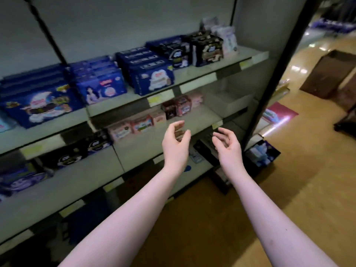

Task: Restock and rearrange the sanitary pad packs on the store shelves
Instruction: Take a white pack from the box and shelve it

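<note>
Before the shelf [204, 114], left hand [176, 145] and right hand [228, 145] hover, fingers loosely curled (empty); blue packs [102, 87] face outward, long axis level.

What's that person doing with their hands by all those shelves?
Someone is stocking store shelves. Their left hand and right hand are held out toward the shelves, fingers loosely curled, holding nothing. Blue packs line the top shelf. Pink packs sit on the shelf below, which has bare space at its right end. A blue box sits on the floor nearby.
</note>
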Motion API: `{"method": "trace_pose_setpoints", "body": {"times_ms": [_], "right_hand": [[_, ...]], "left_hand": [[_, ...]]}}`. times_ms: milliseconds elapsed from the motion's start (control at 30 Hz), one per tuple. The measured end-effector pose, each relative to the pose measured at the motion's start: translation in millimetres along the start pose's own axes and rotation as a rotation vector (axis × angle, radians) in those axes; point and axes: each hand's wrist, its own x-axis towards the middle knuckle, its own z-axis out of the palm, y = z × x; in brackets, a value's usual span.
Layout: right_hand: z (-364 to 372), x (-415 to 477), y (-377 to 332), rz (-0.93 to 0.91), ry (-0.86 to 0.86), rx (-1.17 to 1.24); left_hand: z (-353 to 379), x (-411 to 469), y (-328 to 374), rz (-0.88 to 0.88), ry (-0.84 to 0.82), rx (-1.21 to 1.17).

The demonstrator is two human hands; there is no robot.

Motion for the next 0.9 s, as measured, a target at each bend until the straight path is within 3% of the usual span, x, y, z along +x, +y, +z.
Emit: {"method": "trace_pose_setpoints", "body": {"times_ms": [200,400,633,900], "right_hand": [[-100,11,46,0.139,0.094,0.074],[-147,41,98,0.279,0.175,0.104],[-175,110,148,0.384,0.236,0.009],[-208,199,208,0.53,0.253,-0.149]], "left_hand": [[97,-35,-10,-0.11,-0.142,0.079],[157,-32,-34,-0.216,-0.258,0.166],[231,25,-88,-0.279,-0.367,0.234],[323,99,-149,-0.54,-0.462,0.287]]}}
